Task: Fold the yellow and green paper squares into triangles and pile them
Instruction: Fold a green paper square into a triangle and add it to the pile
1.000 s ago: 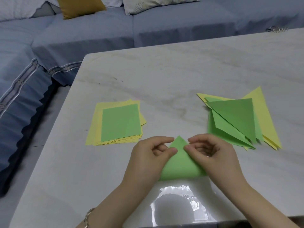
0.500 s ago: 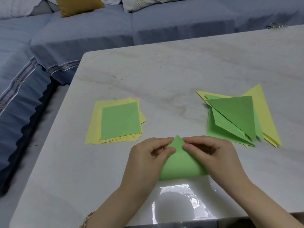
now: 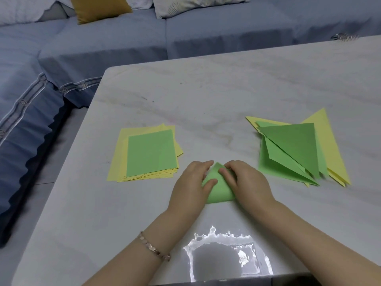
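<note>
A green paper (image 3: 218, 186), folded over into a triangle with its tip pointing away from me, lies on the table near the front edge. My left hand (image 3: 191, 184) presses on its left side, thumb on the paper. My right hand (image 3: 247, 182) lies flat on its right side, fingers near the tip. To the left sits a stack of unfolded squares (image 3: 144, 153), yellow ones with a green one on top. To the right lies a pile of folded triangles (image 3: 299, 149), green ones over yellow ones.
The pale marble table (image 3: 206, 96) has a rounded far-left corner and a bright glare patch near its front edge. A blue sofa (image 3: 123, 38) with cushions runs behind and to the left. A small metallic object (image 3: 344, 36) lies at the far right table edge.
Both hands have gone from pinching the triangle's tip to pressing flatter on the paper. The view has shifted slightly.
</note>
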`<state>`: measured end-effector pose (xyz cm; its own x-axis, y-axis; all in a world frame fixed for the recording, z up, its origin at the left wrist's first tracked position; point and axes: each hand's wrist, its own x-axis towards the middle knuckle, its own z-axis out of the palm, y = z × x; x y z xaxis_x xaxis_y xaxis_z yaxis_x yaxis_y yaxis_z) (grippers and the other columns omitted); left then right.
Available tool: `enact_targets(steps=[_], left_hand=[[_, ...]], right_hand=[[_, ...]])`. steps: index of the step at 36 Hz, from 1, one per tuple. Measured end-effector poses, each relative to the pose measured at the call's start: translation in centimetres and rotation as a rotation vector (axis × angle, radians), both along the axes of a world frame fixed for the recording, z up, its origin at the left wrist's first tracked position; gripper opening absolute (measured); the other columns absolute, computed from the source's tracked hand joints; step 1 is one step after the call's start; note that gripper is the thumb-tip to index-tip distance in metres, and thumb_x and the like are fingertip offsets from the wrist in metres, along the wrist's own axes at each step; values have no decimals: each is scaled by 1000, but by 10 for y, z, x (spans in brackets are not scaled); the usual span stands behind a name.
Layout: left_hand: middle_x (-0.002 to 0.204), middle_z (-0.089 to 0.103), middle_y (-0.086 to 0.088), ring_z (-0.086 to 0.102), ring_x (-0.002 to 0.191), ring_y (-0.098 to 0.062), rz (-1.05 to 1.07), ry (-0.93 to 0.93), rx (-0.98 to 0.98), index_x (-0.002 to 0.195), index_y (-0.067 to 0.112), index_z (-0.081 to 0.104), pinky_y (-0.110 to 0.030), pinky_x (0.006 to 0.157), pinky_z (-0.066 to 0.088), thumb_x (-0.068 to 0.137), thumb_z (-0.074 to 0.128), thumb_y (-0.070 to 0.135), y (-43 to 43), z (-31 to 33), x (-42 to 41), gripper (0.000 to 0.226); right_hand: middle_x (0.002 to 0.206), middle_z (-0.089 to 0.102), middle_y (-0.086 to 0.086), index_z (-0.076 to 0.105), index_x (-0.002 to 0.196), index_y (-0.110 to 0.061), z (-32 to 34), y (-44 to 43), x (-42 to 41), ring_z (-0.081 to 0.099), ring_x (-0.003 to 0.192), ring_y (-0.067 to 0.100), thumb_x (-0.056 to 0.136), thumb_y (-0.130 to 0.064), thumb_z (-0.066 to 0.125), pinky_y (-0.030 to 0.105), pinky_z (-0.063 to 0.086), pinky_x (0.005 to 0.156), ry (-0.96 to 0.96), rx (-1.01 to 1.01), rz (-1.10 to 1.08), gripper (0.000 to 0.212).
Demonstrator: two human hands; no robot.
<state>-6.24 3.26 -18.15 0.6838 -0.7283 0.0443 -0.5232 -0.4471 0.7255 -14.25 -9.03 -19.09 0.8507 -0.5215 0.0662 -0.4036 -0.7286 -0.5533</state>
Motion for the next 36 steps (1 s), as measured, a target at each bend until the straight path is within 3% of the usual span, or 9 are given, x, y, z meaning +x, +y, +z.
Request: enact_targets(steps=[2,4,7,9,12,15,24,28,36], left_hand=[[122,57,-4,50,109,-15,-51,-143,41,124,11,57,-16,93,32,86,54,27,4,-11,-1,41],[121,62,-8,51,112,-17,-116,-307,53,116,8,63,-21,93,35,83,45,28,8,-21,-4,42],[118,65,-5,59,109,-17,-322,-481,60,110,10,66,-29,89,43,85,40,23,15,-34,-12,38],[124,62,0,57,116,-14,-416,-557,148,117,14,62,-32,95,43,96,29,30,22,-40,-17,42],[138,50,3,46,128,-14,-435,-576,290,133,16,41,-42,104,25,100,7,41,31,-45,-21,53],[144,43,2,40,132,-17,-461,-597,345,138,20,35,-44,104,23,98,7,49,36,-46,-20,57],[148,35,2,31,137,-21,-510,-643,402,142,24,32,-47,104,21,95,11,58,37,-47,-17,62],[149,33,4,28,139,-18,-547,-671,398,143,24,31,-46,105,20,95,13,59,41,-47,-14,62],[143,44,6,37,134,-17,-560,-688,369,135,23,43,-43,105,24,98,17,53,72,-39,4,53]], right_hand=[[95,62,5,61,98,-13,-8,-5,3,55,92,25,96,-34,43,36,39,76,35,-87,26,27],[89,63,8,62,91,-9,-15,-8,4,56,88,29,96,-32,44,38,41,74,20,-139,47,29],[69,60,9,62,73,-8,-26,-10,4,58,66,33,84,-29,51,38,46,58,-60,-209,39,26],[64,57,6,62,70,-10,-30,-9,3,57,56,30,77,-26,57,33,46,51,-105,-253,18,18],[64,57,4,62,70,-11,-33,-8,3,57,55,28,75,-25,60,31,46,50,-145,-270,8,15],[63,56,4,61,70,-12,-36,-9,4,56,54,27,75,-25,60,30,45,50,-168,-287,6,14],[60,55,2,61,70,-12,-41,-11,10,54,51,26,75,-24,59,27,41,46,-170,-383,17,13],[60,55,2,61,70,-13,-45,-11,10,54,51,25,82,-32,43,27,41,45,-187,-420,17,29],[62,55,4,61,72,-12,-47,-12,9,55,54,28,83,-34,40,29,43,48,-218,-406,17,33]])
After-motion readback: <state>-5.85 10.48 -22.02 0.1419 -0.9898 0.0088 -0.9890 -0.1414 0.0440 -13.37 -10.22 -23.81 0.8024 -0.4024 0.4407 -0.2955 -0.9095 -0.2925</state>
